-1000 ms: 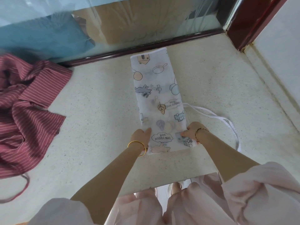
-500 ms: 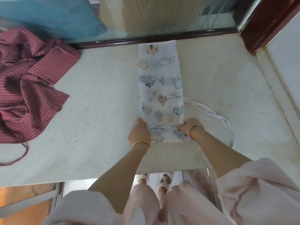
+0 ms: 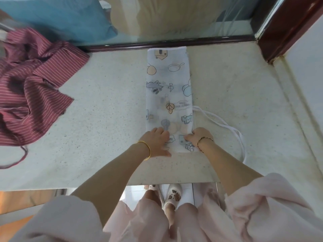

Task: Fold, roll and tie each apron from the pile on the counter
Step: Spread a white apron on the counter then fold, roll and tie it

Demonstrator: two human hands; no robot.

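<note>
Where it lies: folded into a long narrow strip, the thin white apron printed with cartoon pans, leaves and houses runs straight across the pale speckled stone counter, from near the front edge to the far edge by the dark window frame.
Near end of apron: both hands rest on it, just back from the counter's front edge.
Left hand: palm down on the strip's left corner, fingers laid flat and close together, thumb stretched along the fabric's near hem; a thin gold bangle circles the wrist.
Right hand: on the strip's right corner, fingers curled under and bunched against the fabric; whether they pinch a fold cannot be told. A dark cord bracelet sits at the wrist.
White apron ties: they loop out from the strip's right side and trail to the front edge.
Maroon pinstriped apron: crumpled in a heap at the counter's left end, well apart from the strip, one tie dangling toward the front.
Person: loose pale pink sleeves, white clogs below the counter edge.
</note>
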